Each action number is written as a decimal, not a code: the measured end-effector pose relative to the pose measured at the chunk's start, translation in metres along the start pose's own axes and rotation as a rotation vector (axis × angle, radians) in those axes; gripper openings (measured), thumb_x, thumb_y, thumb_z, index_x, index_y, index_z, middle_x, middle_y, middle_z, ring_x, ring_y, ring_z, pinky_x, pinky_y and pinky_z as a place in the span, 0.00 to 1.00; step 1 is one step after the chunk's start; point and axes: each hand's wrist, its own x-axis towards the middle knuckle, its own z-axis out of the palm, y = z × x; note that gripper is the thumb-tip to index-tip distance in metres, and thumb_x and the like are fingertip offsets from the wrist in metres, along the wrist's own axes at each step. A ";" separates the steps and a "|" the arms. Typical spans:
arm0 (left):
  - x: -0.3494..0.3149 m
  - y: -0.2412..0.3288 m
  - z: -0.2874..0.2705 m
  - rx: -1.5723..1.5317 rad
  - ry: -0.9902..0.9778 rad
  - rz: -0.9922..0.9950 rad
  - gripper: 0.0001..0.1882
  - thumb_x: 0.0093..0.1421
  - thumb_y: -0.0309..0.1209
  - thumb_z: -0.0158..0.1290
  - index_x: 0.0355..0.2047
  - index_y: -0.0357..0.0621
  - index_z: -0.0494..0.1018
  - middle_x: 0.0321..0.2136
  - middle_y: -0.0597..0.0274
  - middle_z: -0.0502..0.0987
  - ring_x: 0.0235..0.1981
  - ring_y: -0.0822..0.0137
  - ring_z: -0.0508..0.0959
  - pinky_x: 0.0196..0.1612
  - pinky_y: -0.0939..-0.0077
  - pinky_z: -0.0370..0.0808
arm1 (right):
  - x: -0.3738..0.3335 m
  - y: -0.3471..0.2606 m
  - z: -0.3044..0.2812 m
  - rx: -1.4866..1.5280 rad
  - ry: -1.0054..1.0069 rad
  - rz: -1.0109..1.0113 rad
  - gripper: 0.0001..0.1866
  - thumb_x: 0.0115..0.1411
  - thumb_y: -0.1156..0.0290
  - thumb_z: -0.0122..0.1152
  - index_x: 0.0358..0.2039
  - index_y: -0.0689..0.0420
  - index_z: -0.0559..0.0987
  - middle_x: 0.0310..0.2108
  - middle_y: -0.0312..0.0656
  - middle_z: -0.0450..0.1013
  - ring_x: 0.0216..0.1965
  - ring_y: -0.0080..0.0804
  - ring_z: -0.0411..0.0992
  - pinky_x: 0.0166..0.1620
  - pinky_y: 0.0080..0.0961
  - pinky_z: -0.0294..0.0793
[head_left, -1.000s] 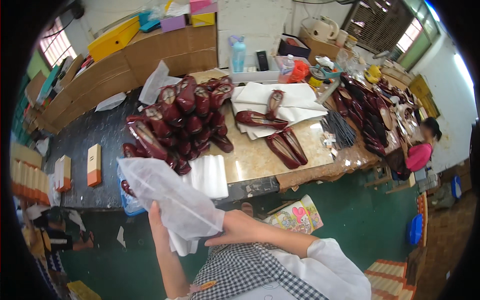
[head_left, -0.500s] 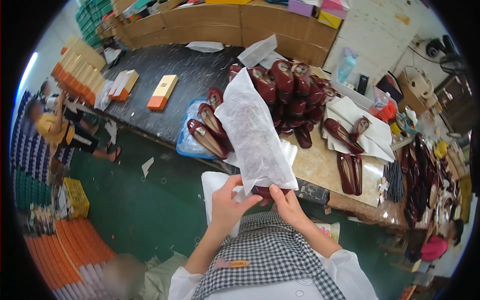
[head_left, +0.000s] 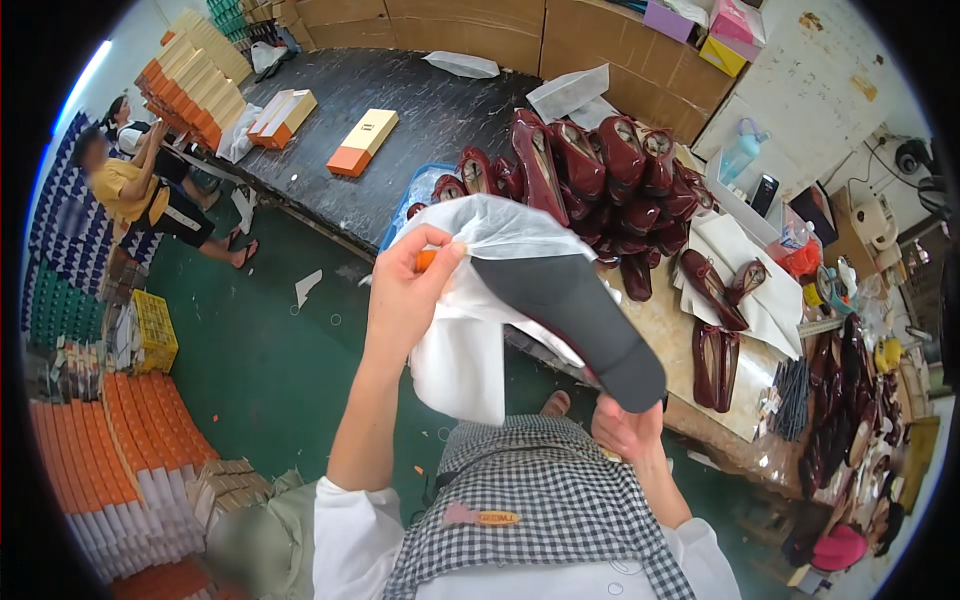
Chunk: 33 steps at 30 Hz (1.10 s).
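Half a second ago both hands held the white dust bag [head_left: 470,300] upright and flat; now a dark-soled flat shoe [head_left: 580,320] sticks out of it, sole up, heel end low. The left hand [head_left: 405,290] is raised, thumb and fingers pinching the bag's top edge — arm bent upward. The right hand [head_left: 625,430] sits low beneath the heel, fingers curled on it. Behind them lies the pile of burgundy patent shoes [head_left: 600,180] on the worktable [head_left: 690,340].
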 end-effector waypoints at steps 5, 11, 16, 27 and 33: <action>0.001 0.013 0.007 -0.039 -0.095 0.015 0.07 0.59 0.29 0.53 0.27 0.38 0.71 0.15 0.78 0.62 0.16 0.86 0.56 0.19 0.88 0.50 | -0.003 -0.001 -0.006 -0.024 -0.110 -0.049 0.39 0.63 0.48 0.30 0.61 0.71 0.48 0.39 0.56 0.73 0.16 0.33 0.69 0.19 0.26 0.68; 0.000 0.014 0.008 0.000 -0.081 0.030 0.07 0.59 0.28 0.54 0.27 0.38 0.71 0.15 0.78 0.62 0.16 0.86 0.56 0.19 0.88 0.50 | -0.001 0.003 -0.001 -0.043 -0.123 -0.043 0.39 0.63 0.47 0.30 0.61 0.71 0.48 0.40 0.59 0.72 0.18 0.36 0.70 0.21 0.29 0.71; 0.000 0.014 0.003 0.000 -0.086 0.023 0.07 0.59 0.28 0.54 0.27 0.38 0.71 0.15 0.78 0.62 0.16 0.86 0.57 0.19 0.88 0.50 | -0.003 0.003 -0.004 -0.071 -0.144 0.019 0.39 0.63 0.44 0.30 0.59 0.69 0.54 0.43 0.66 0.68 0.19 0.40 0.71 0.22 0.33 0.75; -0.038 0.036 0.023 0.321 -0.207 0.344 0.04 0.53 0.27 0.58 0.27 0.40 0.76 0.20 0.67 0.76 0.17 0.82 0.71 0.20 0.85 0.66 | 0.002 -0.001 0.032 -1.079 0.230 0.058 0.31 0.60 0.52 0.50 0.53 0.65 0.65 0.42 0.57 0.71 0.31 0.38 0.75 0.35 0.28 0.76; -0.063 -0.001 0.057 0.517 -0.581 0.606 0.05 0.53 0.33 0.57 0.30 0.49 0.76 0.20 0.64 0.76 0.17 0.65 0.76 0.20 0.75 0.72 | 0.013 -0.005 0.024 -1.992 0.445 -0.137 0.17 0.61 0.65 0.52 0.48 0.60 0.71 0.39 0.41 0.73 0.37 0.26 0.72 0.38 0.20 0.71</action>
